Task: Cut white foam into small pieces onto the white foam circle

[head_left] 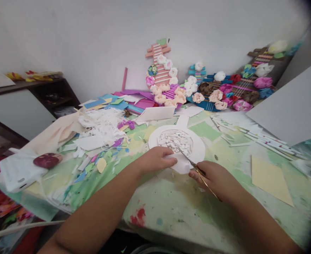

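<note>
The scissors [191, 162] lie near the middle of the bench [176, 201], held in the right hand [217, 178]. Their long axis runs on a slant: the thin blades point up and to the left, away from the person and toward the round white cutout [199, 150]. The gold handles trail down to the right, past the palm. The right fingers are curled around the handles; how far the blades are parted is too small to tell. The blade tips reach over the near edge of the cutout, whose centre is filled with a heap of small white scraps [175, 139]. A short tab on the cutout points away toward the wall. The left hand [156, 160] rests palm down just left of the blades, its fingers pressed together and pinching a white paper piece [180, 166] against the bench. That piece sits between the two hands, touching the cutout's near rim, and the scissors cross over its upper right edge. To the left lie a tangle of white strips [102, 123], coloured paper offcuts and a dark red oval object [47, 159]. To the right lie a pale yellow sheet [270, 180] and a row of white sticks [263, 139], with a grey board [290, 109] beyond them. Guitar-shaped models covered in paper flowers [162, 76] lean against the wall at the back.
</note>
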Demonstrator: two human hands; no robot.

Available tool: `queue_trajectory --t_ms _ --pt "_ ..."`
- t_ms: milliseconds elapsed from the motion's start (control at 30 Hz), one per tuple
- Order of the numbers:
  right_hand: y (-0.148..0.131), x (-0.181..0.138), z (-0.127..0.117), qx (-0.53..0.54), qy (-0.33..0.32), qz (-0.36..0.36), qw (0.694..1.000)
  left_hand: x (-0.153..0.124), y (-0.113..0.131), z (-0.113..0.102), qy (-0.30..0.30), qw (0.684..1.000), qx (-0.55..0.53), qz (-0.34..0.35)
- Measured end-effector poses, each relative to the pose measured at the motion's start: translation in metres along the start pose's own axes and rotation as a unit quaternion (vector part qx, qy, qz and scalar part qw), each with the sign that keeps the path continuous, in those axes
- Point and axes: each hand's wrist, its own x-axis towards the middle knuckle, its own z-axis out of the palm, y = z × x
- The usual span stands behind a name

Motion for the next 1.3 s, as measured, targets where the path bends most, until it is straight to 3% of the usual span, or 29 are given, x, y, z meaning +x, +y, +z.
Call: queue_trajectory --t_ms 167,300,600,900,1300 --pt "-0.004 -0.002 0.0 0.01 -0.006 0.022 1.0 0.002 -0.003 0.001 -0.019 0.999 -0.044 -0.013" --pt "-0.004 -0.004 -0.001 -0.006 0.02 0.059 0.998 0.0 0.0 0.002 0.001 0.999 -0.047 -0.013" --pt "-0.004 -0.003 0.001 0.011 0.001 0.032 0.999 -0.003 0.006 0.003 -0.037 0.999 -0.028 -0.012" --pt "-0.002 0.002 -0.006 -0.005 -0.027 0.063 0.998 0.002 0.001 0.006 -0.029 0.999 -0.03 -0.031" --pt "0.008 0.02 -0.006 0.042 -0.082 0.06 0.994 0.004 -0.005 0.004 -0.047 0.98 -0.144 -0.128"
